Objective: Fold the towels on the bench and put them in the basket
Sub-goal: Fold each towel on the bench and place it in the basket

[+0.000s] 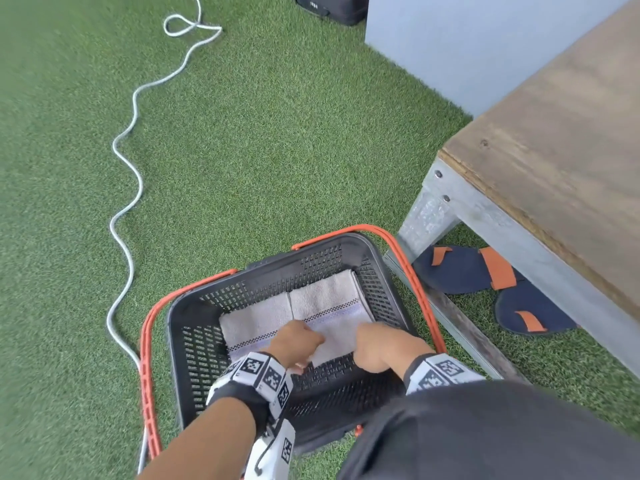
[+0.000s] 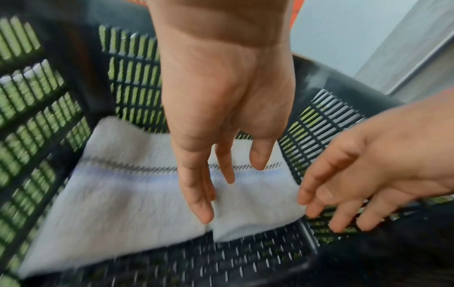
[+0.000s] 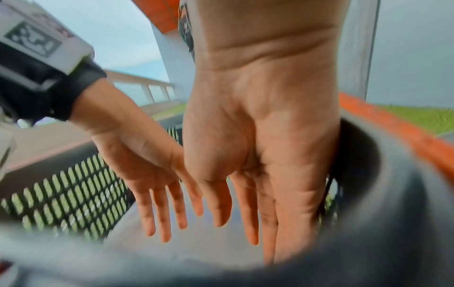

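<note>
A black plastic basket (image 1: 204, 355) with orange handles (image 1: 147, 358) stands on green turf. Two folded pale grey towels lie side by side on its floor, one on the left (image 1: 256, 320) and one on the right (image 1: 325, 292), each with a checked lilac stripe. Both my hands are down inside the basket. My left hand (image 1: 299, 336) points straight fingers (image 2: 196, 194) at the seam between the towels. My right hand (image 1: 377, 348) hovers by the right towel's (image 2: 258, 209) near corner, fingers relaxed and spread (image 2: 343, 203), holding nothing. Whether the fingertips touch the cloth is unclear.
The wooden-topped bench (image 1: 554, 143) on grey metal legs stands to the right, with a pair of navy and orange sandals (image 1: 485, 271) beneath it. A white rope (image 1: 128, 188) snakes over the turf on the left. A black case (image 1: 332, 8) and a grey wall (image 1: 467, 39) lie beyond.
</note>
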The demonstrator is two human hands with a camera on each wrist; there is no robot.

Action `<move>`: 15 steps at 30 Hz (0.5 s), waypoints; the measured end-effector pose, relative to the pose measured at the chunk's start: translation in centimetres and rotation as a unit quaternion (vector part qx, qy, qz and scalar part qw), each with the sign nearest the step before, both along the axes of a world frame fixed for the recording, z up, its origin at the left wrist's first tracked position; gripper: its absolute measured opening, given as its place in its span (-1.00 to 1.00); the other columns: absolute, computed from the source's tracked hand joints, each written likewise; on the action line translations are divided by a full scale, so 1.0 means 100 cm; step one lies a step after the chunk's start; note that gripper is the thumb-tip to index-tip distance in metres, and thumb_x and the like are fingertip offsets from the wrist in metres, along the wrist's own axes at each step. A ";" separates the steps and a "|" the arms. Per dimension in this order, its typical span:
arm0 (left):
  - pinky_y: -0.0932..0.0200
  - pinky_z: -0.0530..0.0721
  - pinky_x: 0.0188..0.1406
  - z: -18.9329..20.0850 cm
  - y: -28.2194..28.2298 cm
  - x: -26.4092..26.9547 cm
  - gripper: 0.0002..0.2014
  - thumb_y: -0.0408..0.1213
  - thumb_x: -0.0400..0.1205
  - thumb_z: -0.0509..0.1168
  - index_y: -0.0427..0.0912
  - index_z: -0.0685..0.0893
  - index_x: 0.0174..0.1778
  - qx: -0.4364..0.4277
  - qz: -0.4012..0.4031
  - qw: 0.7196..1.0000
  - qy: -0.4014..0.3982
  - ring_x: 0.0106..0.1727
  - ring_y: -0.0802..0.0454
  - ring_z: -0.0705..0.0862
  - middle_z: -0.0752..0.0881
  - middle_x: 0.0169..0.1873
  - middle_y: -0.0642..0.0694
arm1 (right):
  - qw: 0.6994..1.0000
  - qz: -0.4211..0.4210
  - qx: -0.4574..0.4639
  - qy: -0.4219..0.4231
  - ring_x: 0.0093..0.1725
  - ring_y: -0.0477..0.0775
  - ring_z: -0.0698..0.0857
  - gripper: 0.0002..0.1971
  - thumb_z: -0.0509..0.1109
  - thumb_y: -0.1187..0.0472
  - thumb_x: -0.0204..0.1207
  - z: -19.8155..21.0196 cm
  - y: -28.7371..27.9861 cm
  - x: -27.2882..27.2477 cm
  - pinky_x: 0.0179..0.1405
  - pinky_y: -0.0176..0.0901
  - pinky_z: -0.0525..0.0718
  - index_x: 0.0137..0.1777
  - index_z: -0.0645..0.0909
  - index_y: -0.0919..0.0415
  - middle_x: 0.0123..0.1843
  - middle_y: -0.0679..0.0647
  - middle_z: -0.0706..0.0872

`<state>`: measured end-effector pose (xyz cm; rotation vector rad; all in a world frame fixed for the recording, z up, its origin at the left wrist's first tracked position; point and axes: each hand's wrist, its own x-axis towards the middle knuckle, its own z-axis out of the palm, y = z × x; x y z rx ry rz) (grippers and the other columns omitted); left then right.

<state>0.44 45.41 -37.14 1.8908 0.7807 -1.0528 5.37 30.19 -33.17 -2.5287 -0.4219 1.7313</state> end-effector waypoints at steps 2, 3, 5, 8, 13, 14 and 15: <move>0.06 0.76 -0.09 0.024 -0.001 0.015 -0.70 -0.17 0.73 0.22 -0.34 0.62 0.21 0.025 -0.071 0.996 -0.041 -0.09 -0.10 0.74 0.69 0.07 -0.24 | 0.998 -0.012 0.057 -0.016 -0.06 0.19 0.65 -0.66 0.18 0.30 0.66 0.024 -0.001 0.012 -0.12 -0.06 0.60 0.37 0.61 0.34 0.28 0.28 0.72; 0.02 0.74 -0.05 0.040 -0.001 0.025 -0.68 -0.17 0.73 0.22 -0.38 0.65 0.20 0.034 -0.099 0.992 -0.067 -0.10 -0.10 0.73 0.71 0.10 -0.27 | 0.996 -0.024 0.086 -0.026 -0.13 0.16 0.62 -0.69 0.18 0.31 0.65 0.039 -0.003 0.019 -0.20 -0.06 0.57 0.28 0.65 0.34 0.25 0.29 0.74; -0.04 0.73 0.05 0.075 -0.002 0.043 -0.65 -0.16 0.71 0.22 -0.41 0.69 0.13 0.041 -0.136 0.982 -0.122 -0.09 -0.11 0.74 0.76 0.08 -0.29 | 0.987 -0.037 0.139 -0.065 -0.14 0.10 0.66 -0.77 0.21 0.29 0.63 0.073 -0.010 0.032 -0.23 -0.11 0.57 0.08 0.71 0.22 0.17 0.18 0.78; 0.08 0.75 -0.12 0.137 -0.009 0.067 -0.70 -0.15 0.75 0.16 -0.32 0.68 0.01 0.045 -0.197 0.960 -0.192 -0.11 -0.04 0.76 0.76 -0.03 -0.21 | 0.963 -0.077 0.213 -0.149 -0.18 -0.04 0.71 -0.86 0.27 0.17 0.68 0.135 -0.033 0.045 -0.23 -0.21 0.63 -0.01 0.65 -0.01 -0.06 -0.10 0.75; 0.14 0.72 -0.05 0.246 -0.036 0.104 -0.76 -0.11 0.77 0.18 -0.15 0.67 0.15 0.051 -0.258 0.912 -0.314 -0.04 0.05 0.73 0.75 0.03 -0.08 | 0.888 -0.149 0.344 -0.264 0.04 0.06 0.79 -0.83 0.31 0.12 0.70 0.239 -0.086 0.047 0.03 -0.02 0.73 0.10 0.71 0.12 0.01 0.04 0.84; 0.07 0.74 0.02 0.266 -0.045 0.111 -0.76 -0.09 0.76 0.19 -0.14 0.68 0.13 0.058 -0.270 0.900 -0.337 -0.03 0.06 0.74 0.76 0.02 -0.06 | 0.873 -0.167 0.356 -0.289 0.01 0.04 0.81 -0.84 0.32 0.12 0.70 0.254 -0.099 0.048 0.03 -0.02 0.73 0.08 0.71 0.13 -0.03 0.03 0.85; 0.02 0.75 0.05 0.285 -0.054 0.118 -0.76 -0.07 0.76 0.20 -0.13 0.69 0.11 0.064 -0.282 0.888 -0.358 -0.04 0.05 0.76 0.76 0.00 -0.04 | 0.859 -0.181 0.360 -0.317 -0.03 0.03 0.82 -0.84 0.32 0.13 0.70 0.270 -0.112 0.047 0.07 -0.01 0.73 0.06 0.72 0.14 -0.06 0.01 0.85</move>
